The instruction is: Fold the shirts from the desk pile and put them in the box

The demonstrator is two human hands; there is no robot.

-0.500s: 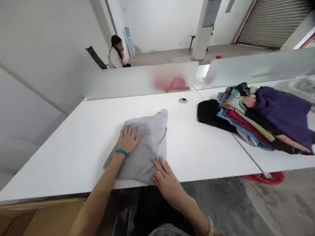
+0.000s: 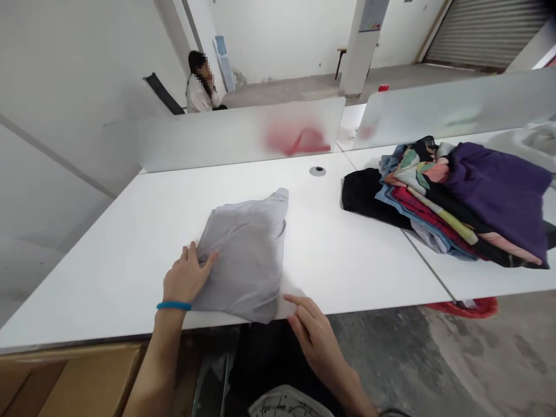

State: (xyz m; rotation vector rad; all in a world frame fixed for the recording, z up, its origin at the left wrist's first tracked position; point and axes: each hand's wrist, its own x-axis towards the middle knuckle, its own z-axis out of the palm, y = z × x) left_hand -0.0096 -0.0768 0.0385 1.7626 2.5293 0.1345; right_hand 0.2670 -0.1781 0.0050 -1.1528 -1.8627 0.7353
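Note:
A folded light grey garment (image 2: 245,255) lies flat near the front edge of the white table (image 2: 347,260). At its lower left edge is my left hand (image 2: 186,275), wearing a blue wristband; the thumb rests on the cloth and the fingers lie along its side, apart. My right hand (image 2: 310,327) is just off the garment's lower right corner, at the table edge. Its index finger points out and the other fingers are partly curled, with nothing visible in them.
To the right lies a pile of folded clothes (image 2: 434,202) with a purple garment (image 2: 499,191) on top. Frosted panels (image 2: 243,130) line the table's back. A person (image 2: 200,87) sits beyond them. Below are a cardboard box (image 2: 87,382) and a red-lined bin (image 2: 484,308).
My left hand has slid from the top of the grey garment to its left edge. My right hand has lifted off the cloth and moved slightly right and down.

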